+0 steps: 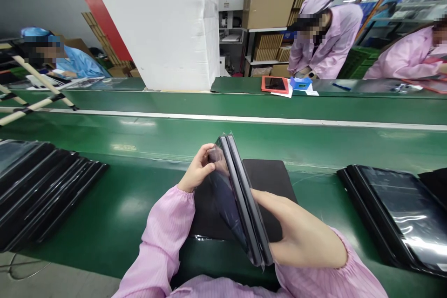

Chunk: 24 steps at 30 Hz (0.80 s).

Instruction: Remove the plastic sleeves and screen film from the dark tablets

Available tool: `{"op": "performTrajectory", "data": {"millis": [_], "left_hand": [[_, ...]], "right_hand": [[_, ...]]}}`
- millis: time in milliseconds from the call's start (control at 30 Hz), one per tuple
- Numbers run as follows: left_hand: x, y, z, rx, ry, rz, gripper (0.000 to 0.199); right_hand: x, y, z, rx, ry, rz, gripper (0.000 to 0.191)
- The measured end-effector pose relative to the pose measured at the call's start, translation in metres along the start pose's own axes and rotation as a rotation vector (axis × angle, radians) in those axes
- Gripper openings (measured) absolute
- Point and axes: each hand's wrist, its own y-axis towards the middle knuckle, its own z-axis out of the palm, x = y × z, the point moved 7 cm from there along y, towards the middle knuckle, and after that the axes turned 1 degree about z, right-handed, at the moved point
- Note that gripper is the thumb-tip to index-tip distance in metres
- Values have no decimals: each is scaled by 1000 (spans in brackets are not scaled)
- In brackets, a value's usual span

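Two thin dark panels (pixel 240 195) in clear film stand on edge, tilted, face to face between my hands. My left hand (pixel 199 167) is closed on their upper left part, thumb on the glossy face. Around the right side and lower edge, my right hand (pixel 303 230) grips the same pair; some of its fingers are hidden behind them. Beneath them a flat black panel (pixel 206 216) lies on the green bench (pixel 139 195), with a dark surface also showing behind to the right.
Several wrapped black panels (pixel 49 186) are piled at the left, and another pile (pixel 394 214) lies at the right. Beyond a white rail (pixel 244 120), people in pink and blue work at the far bench, near a red-framed tablet (pixel 275 84) and a blue box (pixel 301 84).
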Motion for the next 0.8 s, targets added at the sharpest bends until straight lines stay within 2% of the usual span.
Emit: {"op": "performTrajectory", "data": {"millis": [100,233,400,533,600,800], "left_hand": [[-4,0,3,10,-13,7,50],[-4,0,6,18,-44,14,52],[-1,1,9,-1,-26,49,51],[-8,1,14,3,-14,122,69],[-10,1,15,0,9,123,74],[-5,1,12,-10,50,129,69]], "right_hand": [[6,-2,-1,-32,-10,-61,96],[15,-7,-7,-127,-3,-214,106],[26,-12,-11,-275,-23,-323,93],[29,-11,-10,-412,-3,-310,73],[31,-10,-7,-423,-4,-307,66],[33,-12,-5,-392,-18,-321,63]]}}
